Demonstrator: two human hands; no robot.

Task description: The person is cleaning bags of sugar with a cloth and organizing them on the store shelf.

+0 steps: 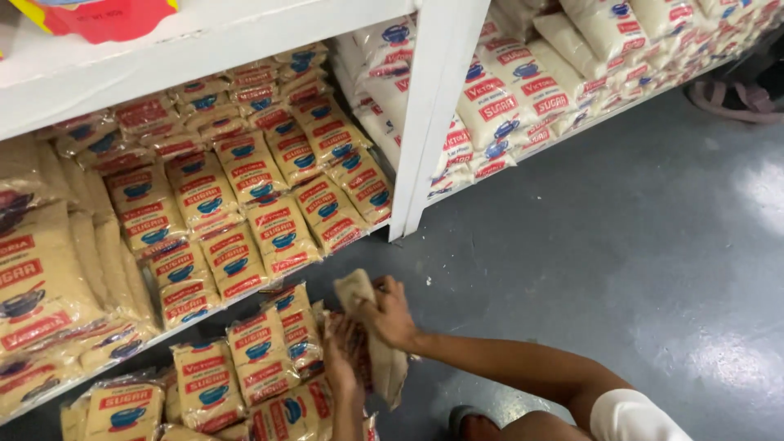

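Note:
Low down by the floor, both my hands grip one clear packet of brown sugar (358,289) with a red and blue label. My right hand (389,317) closes over its upper part from the right. Against the packet's left side, my left hand (341,356) holds it too. The packet stands roughly upright, just in front of several like packets (260,356) lying on the bottom level under the shelf.
A white shelf (196,57) holds rows of brown sugar packets (245,196). Past the white upright post (433,122) lie white sugar packets (523,98). Grey floor (621,261) spreads to the right. Another person's sandalled foot (735,98) shows at top right.

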